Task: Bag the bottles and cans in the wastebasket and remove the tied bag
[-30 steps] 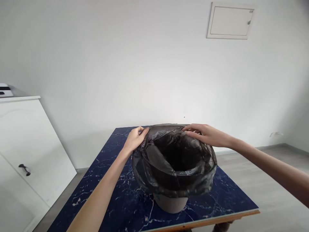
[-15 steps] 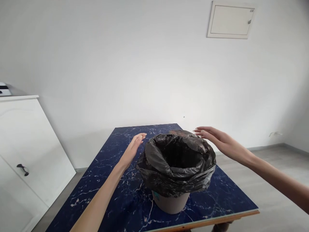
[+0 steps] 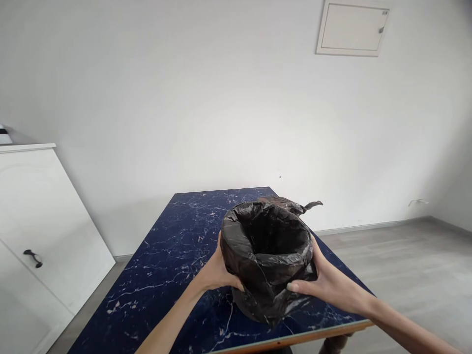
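Observation:
A trash can lined with a black garbage bag stands upright near the front of the blue marbled table. The bag's edge is folded down over the rim and covers nearly the whole outside of the can. My left hand grips the bag-covered can on its left side, thumb at the front. On the opposite side my right hand presses against the bag, its thumb also in front. The other fingers of both hands are largely hidden behind the can. Behind the can lies another piece of dark plastic bag with a twisted end.
A white cabinet with a dark handle stands at the left. The white wall rises behind the table and carries a panel door high up. Grey floor shows on the right. The table's wooden front edge is close to me.
My hands released the bag's far edge, moved apart, then came down onto the can's two sides. The bag's loose outer fold now lies lower and closer against the can.

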`<state>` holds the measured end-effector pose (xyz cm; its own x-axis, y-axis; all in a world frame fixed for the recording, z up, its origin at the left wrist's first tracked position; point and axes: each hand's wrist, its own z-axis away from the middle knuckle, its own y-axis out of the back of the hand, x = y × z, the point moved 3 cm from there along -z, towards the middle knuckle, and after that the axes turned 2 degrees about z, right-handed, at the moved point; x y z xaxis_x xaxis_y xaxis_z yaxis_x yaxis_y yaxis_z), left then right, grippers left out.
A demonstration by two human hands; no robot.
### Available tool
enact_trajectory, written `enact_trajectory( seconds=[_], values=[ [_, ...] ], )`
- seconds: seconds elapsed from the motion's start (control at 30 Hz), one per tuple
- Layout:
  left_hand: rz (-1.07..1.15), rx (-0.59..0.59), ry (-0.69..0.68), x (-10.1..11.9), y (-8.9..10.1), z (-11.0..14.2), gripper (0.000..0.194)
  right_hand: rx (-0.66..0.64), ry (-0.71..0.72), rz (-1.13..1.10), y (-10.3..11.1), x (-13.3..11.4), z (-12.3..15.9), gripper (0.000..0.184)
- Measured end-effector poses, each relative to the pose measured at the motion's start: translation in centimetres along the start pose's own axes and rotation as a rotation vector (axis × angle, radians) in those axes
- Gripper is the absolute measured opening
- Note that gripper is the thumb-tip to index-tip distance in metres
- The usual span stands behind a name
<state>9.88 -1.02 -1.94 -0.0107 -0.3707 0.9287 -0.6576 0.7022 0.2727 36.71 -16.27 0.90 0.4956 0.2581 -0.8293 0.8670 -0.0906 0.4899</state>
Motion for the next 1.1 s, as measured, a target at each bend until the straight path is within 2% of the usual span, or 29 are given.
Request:
enact_trajectory(
  seconds=[0.07, 0.13, 0.17, 0.23, 0.3, 0.37, 0.47, 0.53, 0.6, 0.67, 0.73, 0.83, 0.9, 0.97, 1.1],
  values=[
    [0.017, -0.044, 0.027, -0.7, 1.2, 0.1, 0.166, -0.021, 0.018, 0.008, 1.1, 0.2, -0.7, 0.127],
    [0.101, -0.001, 0.020, -1.3, 3.2, 0.2, 0.156, 0.020, 0.065, 0.015, 3.0, -0.4, -1.1, 0.116],
    [0.133, 0.078, 0.021, -1.8, 4.5, 0.3, 0.146, 0.073, 0.089, 0.028, 4.1, -1.1, -1.2, 0.110],
    [0.102, 0.329, 0.070, -3.1, 7.4, 0.7, 0.122, 0.220, 0.143, 0.105, 5.8, -2.9, -1.0, 0.097],
    [-0.022, 0.557, 0.179, -4.8, 10.0, 1.3, 0.102, 0.276, 0.206, 0.252, 6.2, -5.1, -0.6, 0.080],
    [-0.123, 0.665, 0.259, -6.5, 11.6, 2.0, 0.092, 0.159, 0.291, 0.421, 5.2, -6.9, -0.4, 0.065],
    [-0.235, 0.703, 0.288, -8.3, 12.7, 3.0, 0.082, -0.065, 0.447, 0.610, 2.5, -8.7, -0.7, 0.047],
    [-0.299, 0.664, 0.279, -8.8, 12.7, 3.5, 0.072, -0.087, 0.508, 0.668, 0.8, -9.1, -1.3, 0.032],
    [-0.359, 0.598, 0.265, -8.9, 12.4, 3.8, 0.060, -0.028, 0.530, 0.698, -0.6, -9.0, -2.1, 0.027],
    [-0.416, 0.539, 0.250, -8.8, 12.0, 3.9, 0.051, 0.083, 0.554, 0.729, -1.8, -8.6, -2.8, 0.029],
    [-0.464, 0.506, 0.234, -8.8, 11.9, 3.9, 0.048, 0.203, 0.609, 0.758, -2.9, -7.9, -3.3, 0.040],
    [-0.513, 0.481, 0.210, -9.2, 11.9, 3.7, 0.046, 0.394, 0.712, 0.769, -4.1, -6.5, -3.6, 0.070],
    [-0.537, 0.471, 0.195, -9.6, 12.0, 3.7, 0.046, 0.503, 0.731, 0.717, -4.6, -5.4, -3.5, 0.091],
    [-0.556, 0.468, 0.181, -9.9, 12.0, 3.7, 0.046, 0.567, 0.659, 0.606, -5.1, -3.9, -3.3, 0.109],
    [-0.584, 0.465, 0.156, -10.1, 12.0, 3.7, 0.044, 0.588, 0.368, 0.327, -6.4, -0.3, -2.4, 0.132]
  ],
)
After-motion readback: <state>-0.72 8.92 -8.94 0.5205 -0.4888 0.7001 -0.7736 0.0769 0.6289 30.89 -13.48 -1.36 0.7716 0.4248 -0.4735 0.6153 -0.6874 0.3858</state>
